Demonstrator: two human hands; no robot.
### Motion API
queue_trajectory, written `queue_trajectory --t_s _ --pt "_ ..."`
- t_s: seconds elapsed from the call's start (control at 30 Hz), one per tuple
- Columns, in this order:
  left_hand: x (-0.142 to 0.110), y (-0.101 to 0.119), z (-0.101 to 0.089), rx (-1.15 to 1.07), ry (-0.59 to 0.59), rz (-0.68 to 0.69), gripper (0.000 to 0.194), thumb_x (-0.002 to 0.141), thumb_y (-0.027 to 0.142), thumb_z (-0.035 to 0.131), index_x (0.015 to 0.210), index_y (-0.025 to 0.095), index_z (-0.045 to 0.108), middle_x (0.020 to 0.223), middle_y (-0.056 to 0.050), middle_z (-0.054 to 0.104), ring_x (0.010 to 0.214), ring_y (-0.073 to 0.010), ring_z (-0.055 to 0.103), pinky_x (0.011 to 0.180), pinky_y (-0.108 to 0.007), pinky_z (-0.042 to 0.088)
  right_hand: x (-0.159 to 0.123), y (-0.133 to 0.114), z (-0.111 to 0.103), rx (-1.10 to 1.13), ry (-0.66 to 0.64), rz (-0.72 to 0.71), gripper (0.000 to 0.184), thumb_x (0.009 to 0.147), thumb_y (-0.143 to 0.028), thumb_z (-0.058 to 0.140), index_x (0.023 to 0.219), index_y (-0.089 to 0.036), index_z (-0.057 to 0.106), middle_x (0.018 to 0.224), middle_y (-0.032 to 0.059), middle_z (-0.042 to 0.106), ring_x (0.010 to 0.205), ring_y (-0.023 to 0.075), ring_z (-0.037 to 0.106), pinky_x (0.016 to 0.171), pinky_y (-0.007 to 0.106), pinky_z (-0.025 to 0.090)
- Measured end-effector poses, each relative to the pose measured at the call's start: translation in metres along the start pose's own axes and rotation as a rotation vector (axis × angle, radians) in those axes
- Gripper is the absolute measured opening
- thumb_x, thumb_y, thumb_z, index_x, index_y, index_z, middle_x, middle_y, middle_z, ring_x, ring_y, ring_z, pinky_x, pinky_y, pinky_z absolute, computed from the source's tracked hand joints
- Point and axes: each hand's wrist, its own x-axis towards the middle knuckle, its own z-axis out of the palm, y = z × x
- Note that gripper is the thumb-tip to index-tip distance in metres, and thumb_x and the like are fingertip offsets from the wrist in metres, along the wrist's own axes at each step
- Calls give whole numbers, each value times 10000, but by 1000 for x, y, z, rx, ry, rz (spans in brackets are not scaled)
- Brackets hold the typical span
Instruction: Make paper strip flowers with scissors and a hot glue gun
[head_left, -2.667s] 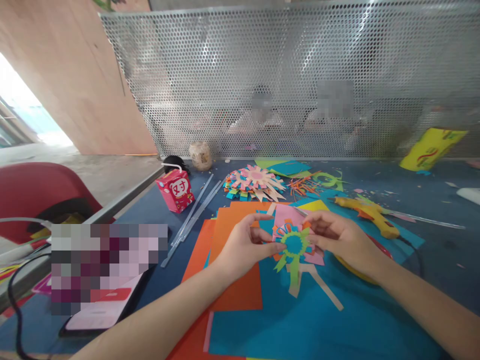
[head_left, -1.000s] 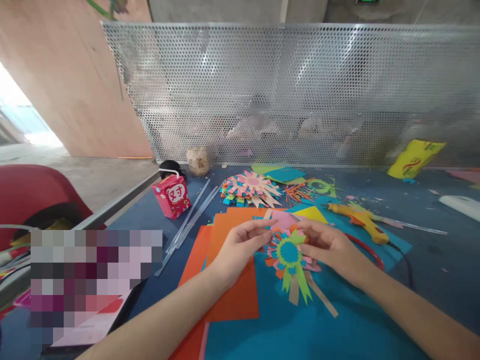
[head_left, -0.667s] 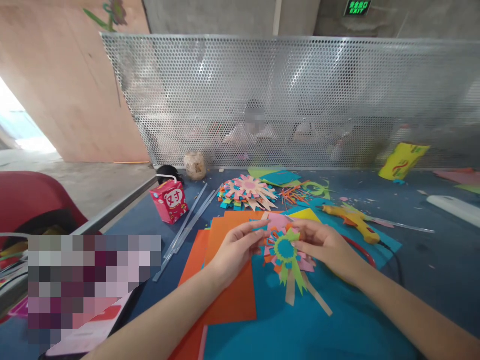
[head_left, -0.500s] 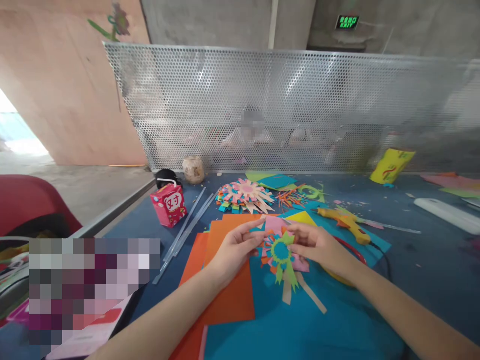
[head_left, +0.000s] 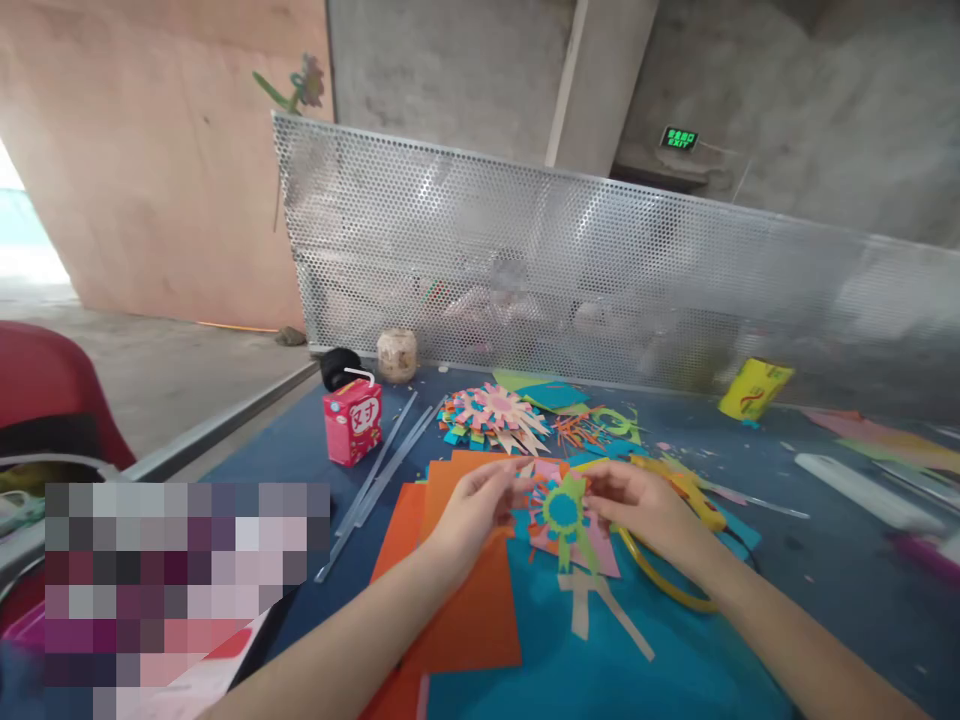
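Between my hands is a paper rosette with a blue centre, a lime ring, looped strips round it and lime tails. My right hand pinches its upper right edge. My left hand has its fingers curled at the rosette's left side; whether they grip the strips is hard to see. Under the rosette lie a pink paper sheet and cream paper strips on blue paper. Orange sheets lie beneath my left wrist. A yellow-handled tool, probably scissors, is partly hidden by my right forearm.
A pile of paper rosettes lies ahead, beside orange paper scraps. A yellow glue gun rests to the right. Clear glue sticks and a red drink box are on the left. A perforated metal screen borders the table.
My head view has tilted up and shifted, showing more wall and an exit sign. The rosette stays between my hands; earlier it was turned, so its lime tails swung round slightly.
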Motion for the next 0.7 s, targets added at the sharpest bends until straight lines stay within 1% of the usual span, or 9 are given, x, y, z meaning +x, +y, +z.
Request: queue_trajectory --t_s 0.07,0.13,0.2,0.33,0.53,0.7 --pt "-1 6 0 -36 30 13 411 716 453 630 1003 162 666 833 -73 716 646 -114 606 554 -207 377 4 -3 4 0 18 4 318 633 -412 698 817 -189 565 628 -25 584 492 110 541 497 271 460" --pt "-1 10 -2 -29 47 37 417 734 434 613 1053 166 645 859 -80 719 666 -120 613 563 -204 370 8 -5 8 1 41 10 332 616 -421 705 798 -189 553 593 -35 573 465 110 534 483 273 453" --pt "1 12 -5 -2 55 69 411 738 397 613 1081 171 632 887 -84 718 681 -123 615 569 -202 363 11 -7 12 2 66 10 340 601 -423 713 780 -189 544 573 -43 564 460 109 532 483 272 452" --pt "5 13 -12 16 92 103 384 732 352 614 1073 176 635 926 -88 712 688 -124 611 549 -197 344 18 -11 21 3 104 0 365 574 -430 728 771 -188 540 581 -44 570 465 106 534 489 272 461" --pt "7 16 -18 -5 125 148 362 716 361 632 1034 189 652 901 -70 711 665 -112 596 531 -189 328 30 -9 33 1 78 -14 393 565 -453 738 783 -179 560 599 -25 592 446 107 525 470 284 462" --pt "10 16 -19 -15 131 158 339 688 340 665 986 177 669 873 -66 705 623 -99 577 495 -185 310 31 -4 31 21 68 -22 383 577 -458 736 783 -189 556 610 -29 584 465 109 529 487 290 468"
